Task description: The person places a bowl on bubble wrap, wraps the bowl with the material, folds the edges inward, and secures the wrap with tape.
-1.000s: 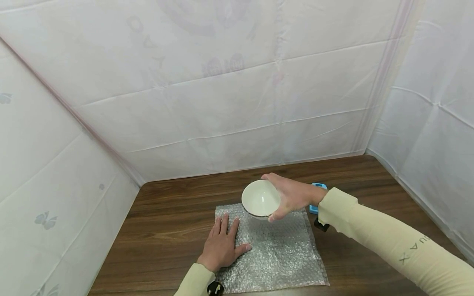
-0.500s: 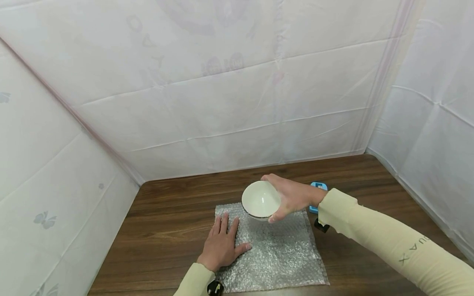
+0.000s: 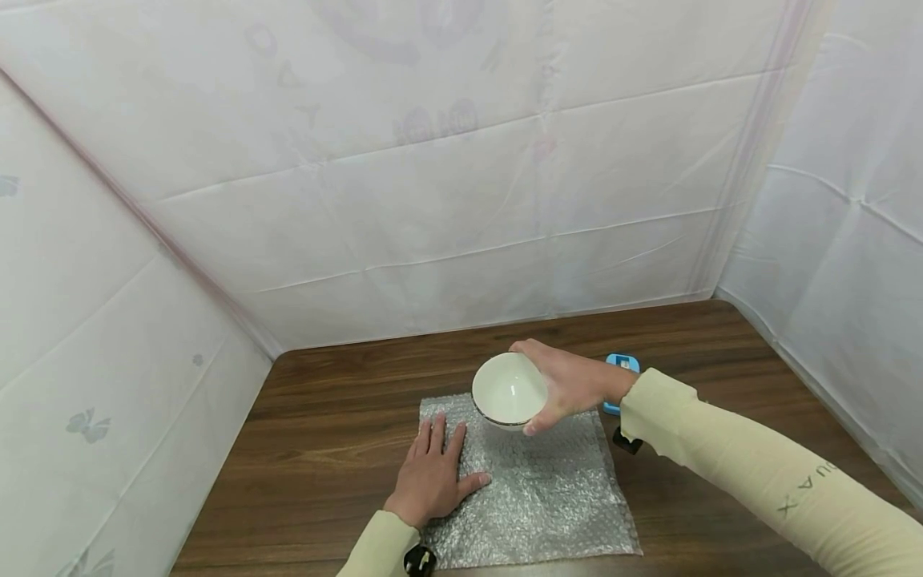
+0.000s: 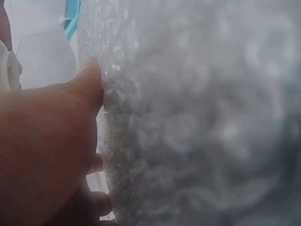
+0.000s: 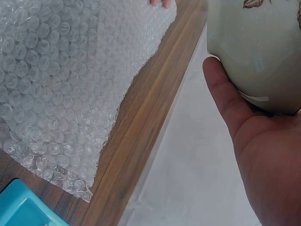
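Note:
In the head view a white bowl (image 3: 509, 389) with a dark rim line is gripped by my right hand (image 3: 573, 383), thumb on the near side and fingers on the far side. It is tilted, its hollow facing me, above the far part of a bubble wrap sheet (image 3: 544, 497). The right wrist view shows a brown leaf-like pattern on the outside of the bowl (image 5: 258, 52). My left hand (image 3: 430, 481) rests on the sheet's left edge, fingers straight and thumb spread. Close up, bubble wrap (image 4: 188, 113) fills most of the left wrist view beside the thumb.
A blue plastic object (image 3: 622, 363), partly hidden behind my right wrist, lies on the brown wooden table (image 3: 339, 417) right of the sheet. White cloth sheeting (image 3: 433, 200) hangs behind the table and along both sides.

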`<state>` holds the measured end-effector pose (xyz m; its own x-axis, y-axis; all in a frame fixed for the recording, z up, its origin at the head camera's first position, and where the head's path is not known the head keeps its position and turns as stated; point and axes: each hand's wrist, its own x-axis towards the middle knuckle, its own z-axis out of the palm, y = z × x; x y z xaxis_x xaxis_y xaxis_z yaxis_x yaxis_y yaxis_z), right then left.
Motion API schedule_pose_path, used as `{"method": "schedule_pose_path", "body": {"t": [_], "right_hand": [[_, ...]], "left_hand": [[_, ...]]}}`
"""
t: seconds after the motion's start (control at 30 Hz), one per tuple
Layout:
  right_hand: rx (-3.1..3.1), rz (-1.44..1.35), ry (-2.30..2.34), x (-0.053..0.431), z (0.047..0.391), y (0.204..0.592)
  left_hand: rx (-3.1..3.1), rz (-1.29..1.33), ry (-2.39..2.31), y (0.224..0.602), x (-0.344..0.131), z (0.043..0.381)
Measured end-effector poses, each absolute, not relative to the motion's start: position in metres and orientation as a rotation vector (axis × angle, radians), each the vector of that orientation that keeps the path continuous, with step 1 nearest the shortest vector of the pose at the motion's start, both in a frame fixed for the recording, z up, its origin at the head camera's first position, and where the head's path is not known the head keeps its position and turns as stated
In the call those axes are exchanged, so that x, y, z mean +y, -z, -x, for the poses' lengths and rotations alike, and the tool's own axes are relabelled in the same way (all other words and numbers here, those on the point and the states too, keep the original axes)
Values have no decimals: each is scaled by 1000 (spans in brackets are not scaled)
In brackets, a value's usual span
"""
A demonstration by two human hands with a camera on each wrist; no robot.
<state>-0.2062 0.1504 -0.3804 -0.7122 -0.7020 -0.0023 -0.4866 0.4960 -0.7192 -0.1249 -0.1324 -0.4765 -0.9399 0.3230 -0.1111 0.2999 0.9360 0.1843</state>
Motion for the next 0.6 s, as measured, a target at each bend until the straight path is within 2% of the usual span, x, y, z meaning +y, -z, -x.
{"method": "schedule_pose_path", "body": {"t": [0.6], "right_hand": [[2458,978,1045,150,205,387]], "left_hand": [[2944,-471,-250,476,-133,125]]}}
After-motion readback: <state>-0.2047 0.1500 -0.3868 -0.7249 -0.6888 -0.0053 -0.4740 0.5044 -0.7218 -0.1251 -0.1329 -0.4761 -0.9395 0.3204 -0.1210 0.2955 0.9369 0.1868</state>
